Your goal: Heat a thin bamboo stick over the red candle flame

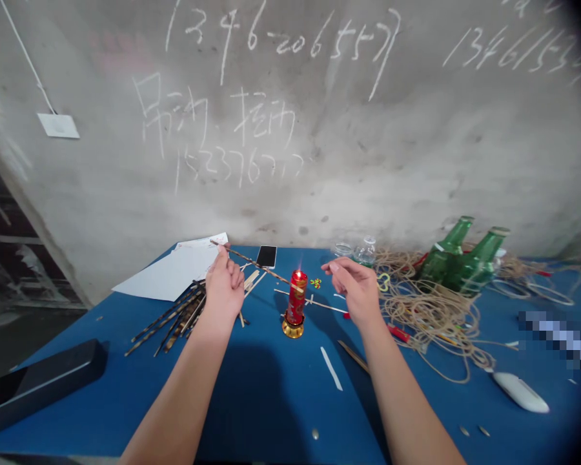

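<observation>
My left hand (225, 287) pinches a thin, dark-mottled bamboo stick (255, 263), which slants down to the right. Its lower end passes at the red candle (296, 307), just below the small flame; whether it touches is unclear. The candle stands upright on a gold base (293, 329). To the right of the candle, my right hand (357, 287) hovers with fingers curled and thumb against forefinger; anything between them is too small to make out. Under and beside my left wrist lies a bundle of scorched sticks (174, 320). A crossed thin stick (326, 305) lies behind the candle.
White paper sheets (162, 274) and a phone (266, 256) lie near the wall. Tangled twine (426, 316) and two green bottles (479, 261) occupy the right side. A white strip (331, 369) lies in front; a dark long case (43, 381) sits left on the blue table (252, 413).
</observation>
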A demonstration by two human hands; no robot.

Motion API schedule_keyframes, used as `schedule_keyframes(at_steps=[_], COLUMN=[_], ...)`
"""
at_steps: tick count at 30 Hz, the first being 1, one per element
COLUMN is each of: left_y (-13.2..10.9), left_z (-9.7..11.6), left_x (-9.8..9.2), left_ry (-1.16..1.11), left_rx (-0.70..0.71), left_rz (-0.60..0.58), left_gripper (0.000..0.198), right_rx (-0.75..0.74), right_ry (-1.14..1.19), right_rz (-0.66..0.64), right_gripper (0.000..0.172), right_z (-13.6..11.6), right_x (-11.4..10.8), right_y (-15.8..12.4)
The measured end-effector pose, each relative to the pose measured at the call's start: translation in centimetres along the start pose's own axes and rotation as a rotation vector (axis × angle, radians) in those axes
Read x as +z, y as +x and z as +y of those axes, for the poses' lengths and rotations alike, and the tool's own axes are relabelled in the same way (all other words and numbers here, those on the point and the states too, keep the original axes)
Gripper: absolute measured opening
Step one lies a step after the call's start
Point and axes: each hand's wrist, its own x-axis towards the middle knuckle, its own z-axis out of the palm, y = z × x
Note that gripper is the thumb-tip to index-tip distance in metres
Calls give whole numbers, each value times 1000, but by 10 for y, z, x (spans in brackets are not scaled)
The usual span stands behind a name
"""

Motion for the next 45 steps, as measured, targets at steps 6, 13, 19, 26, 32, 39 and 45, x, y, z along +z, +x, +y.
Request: schedule_keyframes(at_steps=[6,13,19,26,32,39,45], left_y=[-5,-15,-19,-20,-24,-29,-33], left_z=[4,10,16,21,24,24,18], left_x=[2,6,8,8,10,9,9], left_ry=[-43,-105,-152,-171,-144,-91,131], left_rx=[-47,-72,-89,-95,-69,-6,146], left_rz=[-18,-41,-66,-72,-106,-159,-232], left_gripper=[19,20,23,19,18,20,23], right_rx=[-16,-191,-257,-222,-156,-216,-88], right_ry=[-98,-354,-435,-496,-522,-525,-424], right_rz=[-104,-279,-308,-302,-294,-207,-103], right_gripper=[18,27,25,17,17,19,16], right_z=[-9,-38,-45,-41,-37,-43,-39], right_x=[2,28,40,35,33,32,20], right_y=[-3,-18,-25,-26,-25,-23,-18])
